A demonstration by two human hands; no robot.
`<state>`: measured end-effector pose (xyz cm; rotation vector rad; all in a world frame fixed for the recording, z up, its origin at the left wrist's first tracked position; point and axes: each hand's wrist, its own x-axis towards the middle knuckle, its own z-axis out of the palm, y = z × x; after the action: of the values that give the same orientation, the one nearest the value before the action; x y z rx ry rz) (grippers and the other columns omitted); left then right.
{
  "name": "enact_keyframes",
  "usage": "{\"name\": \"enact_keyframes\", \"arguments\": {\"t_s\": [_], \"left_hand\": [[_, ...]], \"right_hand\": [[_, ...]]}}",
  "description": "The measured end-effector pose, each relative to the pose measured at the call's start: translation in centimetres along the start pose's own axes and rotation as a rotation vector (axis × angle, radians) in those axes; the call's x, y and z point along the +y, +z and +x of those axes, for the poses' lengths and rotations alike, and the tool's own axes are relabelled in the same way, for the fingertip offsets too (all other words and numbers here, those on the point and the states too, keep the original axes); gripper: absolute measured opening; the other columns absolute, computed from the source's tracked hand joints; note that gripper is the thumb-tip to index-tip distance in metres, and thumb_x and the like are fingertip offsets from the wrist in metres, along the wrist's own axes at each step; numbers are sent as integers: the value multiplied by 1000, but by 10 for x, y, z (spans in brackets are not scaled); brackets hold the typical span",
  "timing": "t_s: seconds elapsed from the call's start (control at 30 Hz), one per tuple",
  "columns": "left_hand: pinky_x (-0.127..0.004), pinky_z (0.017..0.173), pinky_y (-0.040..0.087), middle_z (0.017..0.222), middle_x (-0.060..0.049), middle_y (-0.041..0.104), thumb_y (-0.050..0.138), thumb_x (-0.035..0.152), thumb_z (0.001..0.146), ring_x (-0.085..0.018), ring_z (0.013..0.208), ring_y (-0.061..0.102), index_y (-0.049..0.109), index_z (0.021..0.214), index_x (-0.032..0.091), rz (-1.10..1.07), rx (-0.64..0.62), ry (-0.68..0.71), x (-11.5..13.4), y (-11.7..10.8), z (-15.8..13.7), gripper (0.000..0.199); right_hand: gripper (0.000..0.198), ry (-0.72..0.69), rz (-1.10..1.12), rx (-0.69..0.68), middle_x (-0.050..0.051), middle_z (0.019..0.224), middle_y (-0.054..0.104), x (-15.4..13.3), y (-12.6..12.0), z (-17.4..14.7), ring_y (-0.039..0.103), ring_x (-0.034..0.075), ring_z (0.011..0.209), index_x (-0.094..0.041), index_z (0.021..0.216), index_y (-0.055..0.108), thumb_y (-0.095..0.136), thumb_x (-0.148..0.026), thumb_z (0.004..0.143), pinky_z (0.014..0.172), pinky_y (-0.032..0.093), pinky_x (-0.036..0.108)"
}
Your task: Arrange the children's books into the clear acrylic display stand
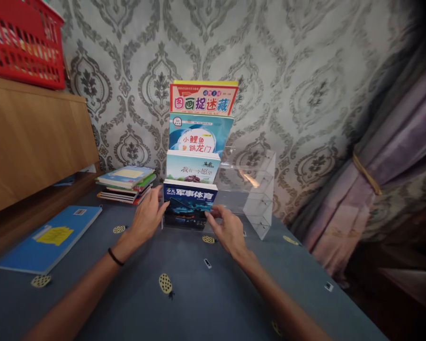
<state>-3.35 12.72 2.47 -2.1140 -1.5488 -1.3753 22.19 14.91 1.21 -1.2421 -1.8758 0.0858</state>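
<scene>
Gripping the dark blue book [190, 204] at its two side edges, both hands are stretched out over the blue tablecloth [199, 293]. The left hand [147, 219] has its fingers curled against the book's left edge, and the right hand [227, 230] pinches the right edge between thumb and fingertips. This book stands upright in the nearest, lowest step of a clear stepped rack [250, 194]. Three more books rise behind it: a pale green one [192, 168], a light blue one [200, 135] and a red and yellow one [203, 99] at the far top. Left of the rack lies a stack of thin books [125, 184], and nearer on the left a flat blue folder [48, 241]. A red basket [23, 42] sits on a wooden cabinet [31, 137] at far left.
</scene>
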Motion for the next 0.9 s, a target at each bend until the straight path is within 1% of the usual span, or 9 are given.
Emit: {"name": "enact_keyframes", "arguments": {"t_s": [0.07, 0.1, 0.2, 0.27, 0.33, 0.53, 0.7, 0.8, 0.9], "left_hand": [[-42, 88, 52, 109, -10, 60, 47, 29, 99, -26, 100, 62, 44, 132, 19, 72, -24, 9, 0, 0, -1, 35], [-41, 87, 52, 108, -10, 60, 46, 28, 99, -27, 101, 62, 47, 128, 19, 105, -38, 12, 0, 0, -2, 30], [-36, 80, 52, 101, -9, 60, 43, 27, 100, -25, 96, 61, 52, 107, 20, 181, -73, 17, 2, 1, -3, 14], [-34, 77, 51, 98, -8, 60, 42, 26, 100, -24, 93, 61, 51, 98, 21, 196, -79, 28, 3, 1, -3, 10], [-34, 76, 51, 96, -8, 59, 41, 26, 100, -23, 90, 60, 49, 95, 22, 197, -73, 37, 4, 1, -3, 11], [-36, 76, 50, 92, -7, 58, 38, 25, 101, -23, 88, 59, 45, 91, 23, 191, -54, 53, 7, 3, -3, 12], [-36, 73, 51, 91, -6, 58, 39, 23, 100, -23, 85, 61, 43, 92, 23, 165, -58, 5, 10, 6, -5, 9], [-37, 74, 51, 93, -7, 59, 39, 22, 100, -24, 87, 62, 44, 96, 22, 145, -62, 0, 10, 8, -6, 6], [-40, 79, 52, 98, -8, 60, 41, 21, 99, -26, 94, 63, 46, 104, 21, 108, -50, 20, 10, 9, -7, 7]], "right_hand": [[25, -1, -12, -8, 4, 83, 76, -2, 0, 0, 71, 23, 72, -22, 107, 66, 55, -40, 92, 63, 48, 30], [26, -11, -14, -21, 4, 84, 76, -2, 0, 0, 71, 23, 74, -22, 108, 66, 54, -39, 93, 64, 48, 31], [26, -43, -3, -59, 7, 88, 76, -4, 1, 1, 71, 24, 78, -20, 101, 68, 49, -37, 95, 68, 48, 32], [26, -46, 18, -63, 8, 88, 75, -5, 3, 1, 70, 25, 78, -20, 98, 68, 47, -35, 95, 68, 48, 32], [25, -45, 44, -57, 8, 85, 76, -5, 4, 1, 70, 25, 77, -21, 96, 68, 48, -34, 95, 69, 48, 32], [28, -70, 91, -31, 9, 90, 77, -7, 3, 1, 71, 26, 80, -22, 99, 71, 45, -31, 95, 71, 50, 33], [31, -91, 109, -32, 10, 92, 77, -5, 3, 1, 71, 26, 81, -22, 99, 72, 43, -30, 94, 73, 50, 33], [33, -78, 128, -31, 11, 101, 77, -3, 6, 1, 71, 28, 86, -20, 105, 72, 42, -29, 94, 77, 51, 35], [35, -72, 146, -54, 12, 109, 76, -1, 8, 1, 71, 29, 94, -18, 113, 70, 42, -28, 94, 82, 51, 37]]}}
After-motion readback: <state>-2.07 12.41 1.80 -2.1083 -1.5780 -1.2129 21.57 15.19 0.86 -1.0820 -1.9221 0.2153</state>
